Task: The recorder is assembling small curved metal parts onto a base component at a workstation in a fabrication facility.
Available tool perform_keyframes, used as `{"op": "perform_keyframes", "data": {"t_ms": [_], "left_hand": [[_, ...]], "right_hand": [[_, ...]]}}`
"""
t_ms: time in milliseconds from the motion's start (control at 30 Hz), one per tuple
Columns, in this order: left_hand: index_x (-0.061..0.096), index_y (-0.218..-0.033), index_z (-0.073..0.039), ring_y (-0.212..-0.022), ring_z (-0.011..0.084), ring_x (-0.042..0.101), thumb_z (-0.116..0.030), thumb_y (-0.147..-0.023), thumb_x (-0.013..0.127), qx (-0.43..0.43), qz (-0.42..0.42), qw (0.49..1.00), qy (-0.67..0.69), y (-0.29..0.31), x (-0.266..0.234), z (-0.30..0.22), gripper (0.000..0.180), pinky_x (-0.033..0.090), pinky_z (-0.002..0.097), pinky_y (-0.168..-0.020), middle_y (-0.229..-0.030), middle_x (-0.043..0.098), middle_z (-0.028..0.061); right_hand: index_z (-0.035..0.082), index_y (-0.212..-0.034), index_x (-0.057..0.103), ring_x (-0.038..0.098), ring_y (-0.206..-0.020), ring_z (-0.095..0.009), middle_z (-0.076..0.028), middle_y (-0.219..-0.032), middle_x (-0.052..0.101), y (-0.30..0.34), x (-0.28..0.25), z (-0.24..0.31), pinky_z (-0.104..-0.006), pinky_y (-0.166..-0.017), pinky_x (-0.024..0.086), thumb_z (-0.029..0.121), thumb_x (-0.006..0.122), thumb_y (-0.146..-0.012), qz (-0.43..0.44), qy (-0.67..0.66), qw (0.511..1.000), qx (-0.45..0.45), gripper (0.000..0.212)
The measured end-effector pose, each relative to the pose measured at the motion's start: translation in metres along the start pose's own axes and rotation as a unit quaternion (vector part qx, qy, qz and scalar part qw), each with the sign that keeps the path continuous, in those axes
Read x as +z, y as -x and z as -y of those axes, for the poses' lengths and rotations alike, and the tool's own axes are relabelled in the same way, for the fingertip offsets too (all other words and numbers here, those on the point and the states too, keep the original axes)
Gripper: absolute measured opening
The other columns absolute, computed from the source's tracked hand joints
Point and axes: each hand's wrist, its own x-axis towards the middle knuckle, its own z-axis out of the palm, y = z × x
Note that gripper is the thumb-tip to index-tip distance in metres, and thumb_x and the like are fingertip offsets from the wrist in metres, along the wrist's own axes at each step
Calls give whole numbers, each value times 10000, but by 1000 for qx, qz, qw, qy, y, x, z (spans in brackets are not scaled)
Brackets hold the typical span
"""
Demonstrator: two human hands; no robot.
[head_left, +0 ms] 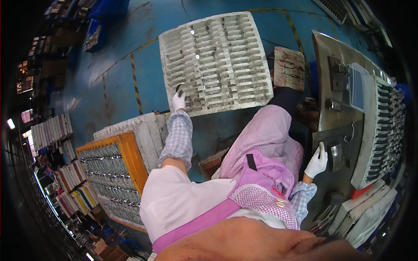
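We count two white-gloved hands and one white slotted tray (267, 91), our landmark. Left hand (178, 101): at the tray's near left corner, fingers bent close to one small dark curved piece (178, 88) (we cannot tell whether it is gripped). Right hand (317, 163): right of the tray, nearer the body, fingers loosely open and seemingly empty. Left of the tray, nearer us: one orange-framed rack (134, 158). Right of it: one clear plastic bin (358, 87).

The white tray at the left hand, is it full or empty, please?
Not empty: small shiny and dark pieces show in the tray. Whether it is completely full, I cannot tell.
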Motion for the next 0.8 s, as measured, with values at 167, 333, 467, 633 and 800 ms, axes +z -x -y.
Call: {"op": "perform_keyframes", "data": {"t_ms": [167, 333, 467, 633, 800], "left_hand": [[688, -1242, -148, -1100, 352, 646, -302, -873, 720, 23, -37, 952, -302, 8, 9, -38, 401, 518, 444, -949, -1177, 677, 147], [691, -1235, -143, -1196, 347, 593, -367, -894, 679, 54, 12, 919, -390, 8, 18, -30, 408, 490, 455, -1006, -1343, 590, 150], [694, -1227, -119, -1236, 347, 573, -386, -873, 704, 142, 30, 946, -291, 9, 16, -5, 443, 455, 435, -1059, -1373, 592, 143], [721, -1159, -80, -1219, 314, 592, -316, -870, 730, 206, 86, 930, -290, 33, 6, 3, 373, 456, 384, -1051, -1269, 664, 136], [739, -1090, -39, -1166, 294, 634, -237, -888, 713, 174, 43, 959, -221, 29, 6, 3, 284, 484, 375, -1021, -1194, 702, 141]], "right_hand": [[235, -1135, 748, 589, -675, -250, -45, -740, 564, 4, 0, -7, -398, -634, 486, 169, 704, -915, 13, 46, 999, 9, 234], [237, -1163, 745, 625, -749, -252, -40, -824, 637, 2, -6, -7, -387, -688, 502, 192, 679, -935, 36, 22, 999, 27, 241], [240, -1165, 744, 630, -752, -243, -29, -842, 648, 6, 0, -14, -376, -695, 510, 191, 690, -927, 35, 27, 998, 42, 249], [259, -1141, 744, 618, -707, -233, -15, -776, 603, 1, 0, -4, -379, -652, 504, 160, 718, -893, 13, 21, 1000, 19, 269], [267, -1147, 742, 611, -700, -235, -18, -764, 594, 4, 2, -9, -383, -646, 501, 150, 722, -888, 21, 29, 999, 33, 285]]}}
